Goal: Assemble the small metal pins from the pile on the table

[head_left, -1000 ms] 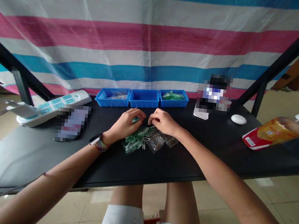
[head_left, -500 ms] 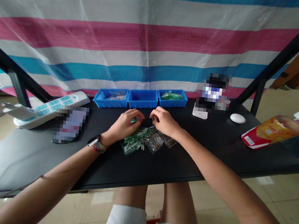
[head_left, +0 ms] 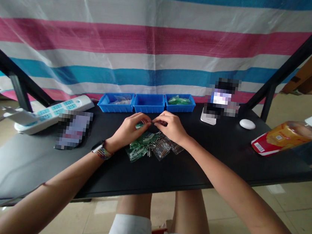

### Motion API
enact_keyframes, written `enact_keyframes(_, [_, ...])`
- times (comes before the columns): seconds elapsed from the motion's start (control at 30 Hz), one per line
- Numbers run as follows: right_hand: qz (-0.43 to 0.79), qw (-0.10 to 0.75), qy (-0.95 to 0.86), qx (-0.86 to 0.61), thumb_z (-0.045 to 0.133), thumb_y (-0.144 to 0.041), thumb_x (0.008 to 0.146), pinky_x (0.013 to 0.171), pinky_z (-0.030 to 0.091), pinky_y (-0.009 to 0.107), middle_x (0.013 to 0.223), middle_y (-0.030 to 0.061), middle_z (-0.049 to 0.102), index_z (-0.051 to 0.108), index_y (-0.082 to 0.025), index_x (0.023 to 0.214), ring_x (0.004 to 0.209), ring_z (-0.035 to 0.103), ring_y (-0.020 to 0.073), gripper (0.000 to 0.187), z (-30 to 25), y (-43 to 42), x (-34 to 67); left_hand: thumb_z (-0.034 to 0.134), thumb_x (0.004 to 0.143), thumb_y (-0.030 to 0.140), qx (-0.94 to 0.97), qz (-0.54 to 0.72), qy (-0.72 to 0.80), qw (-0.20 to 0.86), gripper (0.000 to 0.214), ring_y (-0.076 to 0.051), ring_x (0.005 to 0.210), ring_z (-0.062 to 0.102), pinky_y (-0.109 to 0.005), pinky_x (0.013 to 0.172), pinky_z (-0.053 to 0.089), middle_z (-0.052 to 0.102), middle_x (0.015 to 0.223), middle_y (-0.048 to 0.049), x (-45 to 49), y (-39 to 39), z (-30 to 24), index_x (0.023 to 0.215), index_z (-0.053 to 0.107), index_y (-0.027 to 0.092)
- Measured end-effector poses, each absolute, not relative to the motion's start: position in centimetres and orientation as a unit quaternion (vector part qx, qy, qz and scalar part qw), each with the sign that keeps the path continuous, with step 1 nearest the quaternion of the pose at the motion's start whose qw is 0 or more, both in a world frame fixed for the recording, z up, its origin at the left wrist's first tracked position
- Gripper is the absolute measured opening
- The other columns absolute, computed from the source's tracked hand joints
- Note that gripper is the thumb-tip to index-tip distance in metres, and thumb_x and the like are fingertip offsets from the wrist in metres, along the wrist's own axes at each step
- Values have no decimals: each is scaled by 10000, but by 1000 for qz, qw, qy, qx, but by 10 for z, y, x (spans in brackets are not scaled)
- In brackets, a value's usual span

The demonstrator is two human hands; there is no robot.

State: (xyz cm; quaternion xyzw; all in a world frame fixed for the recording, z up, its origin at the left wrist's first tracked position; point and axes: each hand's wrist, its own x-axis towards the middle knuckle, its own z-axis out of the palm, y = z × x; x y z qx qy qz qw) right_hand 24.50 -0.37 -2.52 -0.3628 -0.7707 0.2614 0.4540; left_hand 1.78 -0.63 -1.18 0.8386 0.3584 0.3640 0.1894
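Note:
Both hands meet above a heap of small green parts (head_left: 140, 146) and metal pins on the black table (head_left: 195, 166). My left hand (head_left: 129, 129) pinches a small green part. My right hand (head_left: 170, 125) pinches a thin metal pin whose tip points at that green part. Small clear bags (head_left: 166, 148) with more pins lie just under my right hand. A beaded band sits on my left wrist.
Three blue bins (head_left: 149, 103) line the table's back edge; the right one holds green parts. A white power strip (head_left: 52, 114) lies at left. At right are a white stand (head_left: 209, 117), a white round puck (head_left: 247, 124) and an orange bottle (head_left: 289, 137). A striped tarp hangs behind.
My two hands have lifted slightly off the heap and drawn together, so that the pin in the right hand now meets the green part in the left.

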Motion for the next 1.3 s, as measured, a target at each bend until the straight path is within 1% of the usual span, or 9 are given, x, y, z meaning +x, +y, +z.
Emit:
enact_keyframes(0.2, [350,497,-702,-370,782,-266,864,767,543,328,907,40,761,787,-207,977,815,695,193,128,-27,-5,237,600,1027,377,839,369,361,174,200,-206,900,695,-328,848,556,735,970,-60,16,-5,-10,995,695,203])
enact_keyframes(0.37, [431,519,-641,-366,828,-390,811,772,552,320,835,27,746,722,-202,881,804,696,188,227,-28,-2,235,591,1035,377,832,378,368,173,209,-198,864,673,-312,815,527,721,927,-50,17,-7,-6,964,677,201])
enact_keyframes(0.53, [462,530,-621,-347,826,-354,790,750,548,318,807,19,731,726,-196,864,754,679,171,202,-25,-3,237,537,1063,444,813,383,398,185,344,-180,750,622,-299,738,487,687,802,-31,18,-9,-3,846,634,196])
enact_keyframes(0.73, [472,531,-611,-348,833,-404,806,724,561,329,780,29,734,747,-186,868,725,674,174,243,-23,-2,239,477,1080,514,799,382,415,209,445,-186,759,620,-298,741,486,677,780,-36,18,-10,-4,807,624,194])
enact_keyframes(0.8, [477,537,-604,-344,839,-439,807,726,571,332,785,33,740,754,-184,874,721,677,174,278,-23,-2,239,485,1077,504,800,384,408,214,415,-193,787,636,-302,756,491,692,820,-43,17,-11,-4,851,638,192])
enact_keyframes(0.9, [480,544,-597,-342,840,-513,807,715,582,333,780,38,741,756,-181,866,709,678,175,347,-25,0,239,566,1037,443,805,397,388,212,295,-196,824,654,-304,789,507,702,883,-45,17,-12,-1,914,650,188])
enact_keyframes(1.1, [474,552,-591,-349,843,-626,783,691,584,334,759,37,731,746,-182,843,685,672,176,459,-29,1,235,631,983,356,823,392,360,200,187,-187,835,665,-306,827,526,719,898,-41,17,-11,-1,906,663,189])
enact_keyframes(1.2, [478,551,-586,-352,848,-614,784,689,580,329,752,31,725,738,-182,840,677,673,172,450,-29,-1,234,647,972,346,823,394,360,195,173,-183,825,665,-303,820,525,726,900,-41,17,-10,-3,902,669,190])
enact_keyframes(1.3, [493,550,-576,-350,863,-537,782,684,573,317,734,13,708,728,-186,854,665,673,164,384,-27,-2,234,618,994,370,814,400,376,190,206,-185,824,662,-302,801,515,721,890,-43,16,-8,-4,907,669,190])
